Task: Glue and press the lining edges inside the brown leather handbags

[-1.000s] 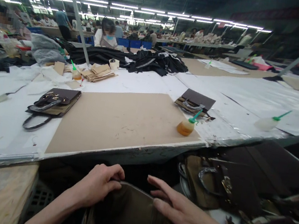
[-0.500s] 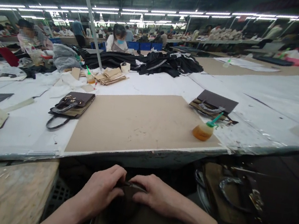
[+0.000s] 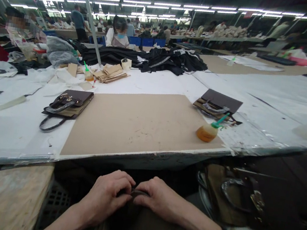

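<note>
Low in the view, below the table's front edge, a dark brown handbag [image 3: 149, 228] sits in shadow before me. My left hand [image 3: 107, 193] pinches its upper edge between thumb and fingers. Close beside it, my right hand [image 3: 161, 199] grips the same edge, and the fingertips of both hands nearly meet. The strip between them is thin and dark, and its details are hard to make out. Most of the bag's lower body fades into darkness.
On the white table [image 3: 156, 80] lies a tan sheet [image 3: 128, 122] with brown handbags left [image 3: 68, 103] and right [image 3: 220, 102]. A glue bottle [image 3: 207, 132] stands on the sheet. More bags [image 3: 217, 192] lie lower right. A wrapped block [image 3: 5, 192] is lower left. Co-workers sit beyond.
My fingertips have drawn closer together along the bag's edge, the left hand shifting slightly right. The view has turned a little, so the table's contents sit slightly further left.
</note>
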`<state>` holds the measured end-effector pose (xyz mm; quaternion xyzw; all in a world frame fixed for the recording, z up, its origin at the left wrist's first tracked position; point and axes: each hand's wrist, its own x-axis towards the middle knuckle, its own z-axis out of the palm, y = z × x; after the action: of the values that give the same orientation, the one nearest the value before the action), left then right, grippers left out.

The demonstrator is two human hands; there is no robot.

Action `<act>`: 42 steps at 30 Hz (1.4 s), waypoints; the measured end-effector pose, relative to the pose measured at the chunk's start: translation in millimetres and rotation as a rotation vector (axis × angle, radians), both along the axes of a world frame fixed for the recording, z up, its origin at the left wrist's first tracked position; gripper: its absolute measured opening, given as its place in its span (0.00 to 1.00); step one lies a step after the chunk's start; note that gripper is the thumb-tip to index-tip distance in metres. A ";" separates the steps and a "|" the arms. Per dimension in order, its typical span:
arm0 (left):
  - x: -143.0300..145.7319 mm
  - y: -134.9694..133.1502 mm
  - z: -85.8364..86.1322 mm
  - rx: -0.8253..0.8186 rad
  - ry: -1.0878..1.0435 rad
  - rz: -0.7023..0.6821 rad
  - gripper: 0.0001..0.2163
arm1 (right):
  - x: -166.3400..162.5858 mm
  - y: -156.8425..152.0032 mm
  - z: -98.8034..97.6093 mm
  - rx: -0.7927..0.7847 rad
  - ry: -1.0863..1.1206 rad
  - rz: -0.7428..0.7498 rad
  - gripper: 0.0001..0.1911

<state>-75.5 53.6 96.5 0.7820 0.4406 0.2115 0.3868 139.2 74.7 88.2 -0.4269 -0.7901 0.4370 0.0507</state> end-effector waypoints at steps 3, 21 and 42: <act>2.3 1.3 -0.4 -0.037 -0.063 -0.020 0.10 | 1.0 1.9 -3.1 -0.007 0.000 0.012 0.08; 10.9 1.8 -4.3 -0.073 -0.025 0.118 0.06 | 5.3 0.9 0.7 -0.026 0.015 -0.005 0.12; -36.4 -16.9 20.2 -0.164 0.359 0.072 0.19 | 6.1 -14.5 21.2 -0.008 0.128 0.031 0.11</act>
<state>-111.9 36.7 116.7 0.7566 0.5461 0.0457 0.3567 145.3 60.2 109.3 -0.3861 -0.7899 0.4674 0.0926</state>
